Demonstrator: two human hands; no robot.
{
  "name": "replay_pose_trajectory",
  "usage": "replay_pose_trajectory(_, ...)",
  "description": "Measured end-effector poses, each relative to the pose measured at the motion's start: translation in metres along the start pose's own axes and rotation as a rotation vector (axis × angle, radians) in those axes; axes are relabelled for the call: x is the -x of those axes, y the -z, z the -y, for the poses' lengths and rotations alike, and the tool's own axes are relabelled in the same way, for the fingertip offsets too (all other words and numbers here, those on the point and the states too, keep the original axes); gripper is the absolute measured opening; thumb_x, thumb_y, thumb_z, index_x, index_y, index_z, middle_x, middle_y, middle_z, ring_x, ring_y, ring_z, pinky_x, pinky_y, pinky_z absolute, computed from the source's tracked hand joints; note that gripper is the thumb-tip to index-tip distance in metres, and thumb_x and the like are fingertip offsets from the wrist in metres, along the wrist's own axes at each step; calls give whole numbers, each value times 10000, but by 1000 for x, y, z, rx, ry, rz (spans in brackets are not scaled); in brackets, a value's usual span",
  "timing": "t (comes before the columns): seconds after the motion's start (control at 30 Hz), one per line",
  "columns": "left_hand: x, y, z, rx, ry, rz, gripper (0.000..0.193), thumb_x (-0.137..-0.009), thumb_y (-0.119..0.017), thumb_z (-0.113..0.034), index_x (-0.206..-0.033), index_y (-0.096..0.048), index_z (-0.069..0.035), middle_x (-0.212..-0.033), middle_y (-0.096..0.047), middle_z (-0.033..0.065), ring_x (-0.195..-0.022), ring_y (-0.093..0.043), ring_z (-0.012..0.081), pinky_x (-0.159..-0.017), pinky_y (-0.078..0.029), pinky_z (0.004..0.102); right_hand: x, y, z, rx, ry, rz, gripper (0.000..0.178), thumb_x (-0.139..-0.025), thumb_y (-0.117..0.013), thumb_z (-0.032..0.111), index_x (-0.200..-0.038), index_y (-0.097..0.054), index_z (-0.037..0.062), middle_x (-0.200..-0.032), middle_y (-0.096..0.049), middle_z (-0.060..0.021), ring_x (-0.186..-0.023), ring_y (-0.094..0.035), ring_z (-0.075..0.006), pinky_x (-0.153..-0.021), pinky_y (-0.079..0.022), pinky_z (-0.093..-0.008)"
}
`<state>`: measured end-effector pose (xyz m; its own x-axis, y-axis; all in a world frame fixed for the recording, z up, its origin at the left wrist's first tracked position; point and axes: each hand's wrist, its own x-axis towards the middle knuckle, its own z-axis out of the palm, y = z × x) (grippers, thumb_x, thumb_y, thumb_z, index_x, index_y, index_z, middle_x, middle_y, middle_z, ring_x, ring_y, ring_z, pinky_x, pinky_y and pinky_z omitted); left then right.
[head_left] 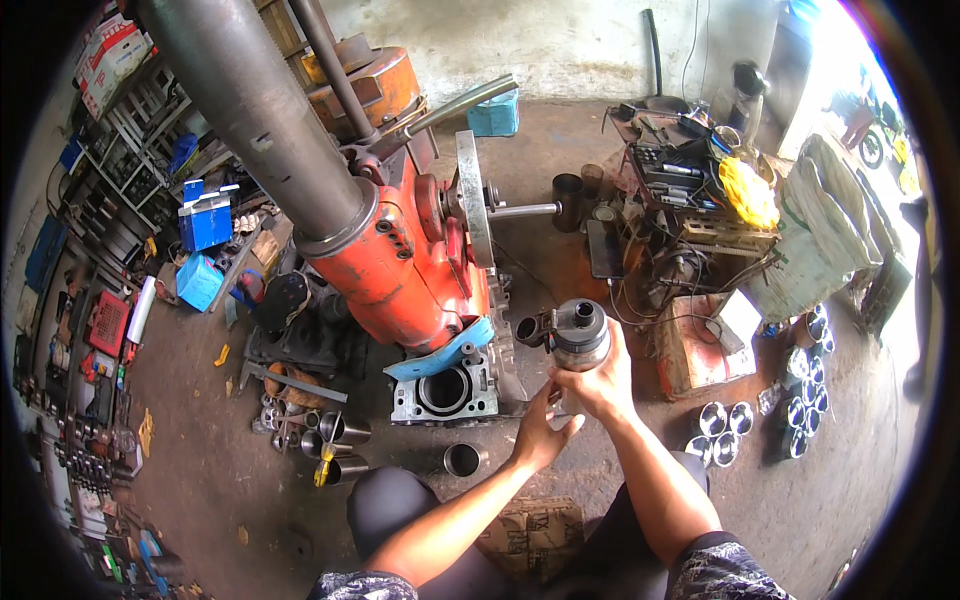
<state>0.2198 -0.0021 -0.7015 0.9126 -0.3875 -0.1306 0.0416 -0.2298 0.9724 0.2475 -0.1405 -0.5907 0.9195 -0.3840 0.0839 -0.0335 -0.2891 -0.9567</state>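
Note:
My right hand (597,383) is wrapped round a drinking bottle (582,352), held upright in front of me. The bottle has a dark lid with a short round spout, and its flip cap (530,330) hangs open to the left. Just below and left of it is my left hand (543,432), thumb spread away and fingers pointing up toward the bottle's lower side. Whether those fingertips touch the bottle I cannot make out. Left of my hands, a metal engine block (408,402) with a round bore sits under a large red machine (385,285) with a thick steel column.
A metal sleeve (463,460) stands on the floor near my knees. More shiny cylinders (714,418) are grouped at the right, near a worn box (690,365). A cluttered tool bench (690,200) holds a yellow bag. Parts and tools line the left wall around a red tray (108,322).

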Motion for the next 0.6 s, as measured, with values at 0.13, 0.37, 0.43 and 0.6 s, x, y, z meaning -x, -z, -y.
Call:
replay_pose_trajectory(0.13,-1,2,-5,-8,33,37,885,-909,-838,-191,-1615,-331,-22,-1523,-536,206,-1431,-547,309,-1148,-489,464,1,0,1,-8,-15,3,868,-614,-949,138,-1359,-512,52,-1202,-715,-161,-1126,-707,-283,-1031,-550,-412)
replay_pose_trajectory(0.37,-2,-2,4,155,85,39,978,-883,-857,-180,-1638,-272,31,-1590,-471,227,-1453,-522,337,-1158,-484,441,1,-1,-1,-3,2,9,874,-613,-950,139,-1362,-509,47,-1206,-713,-166,-1130,-706,-287,-1030,-550,-415)
replay_pose_trajectory(0.43,-4,-2,9,218,114,65,996,-883,-858,-175,-1641,-251,46,-1608,-448,238,-1469,-504,341,-1168,-477,434,1,-1,-3,-8,-2,9,873,-610,-947,140,-1361,-510,45,-1208,-712,-168,-1131,-705,-290,-1032,-549,-415)
replay_pose_trajectory(0.6,-6,-5,20,191,192,111,969,-891,-855,-221,-1626,-283,47,-1610,-445,258,-1472,-498,360,-1180,-469,444,-1,-1,-4,12,59,-17,873,-598,-940,140,-1355,-516,46,-1206,-704,-160,-1127,-700,-287,-1027,-547,-412)
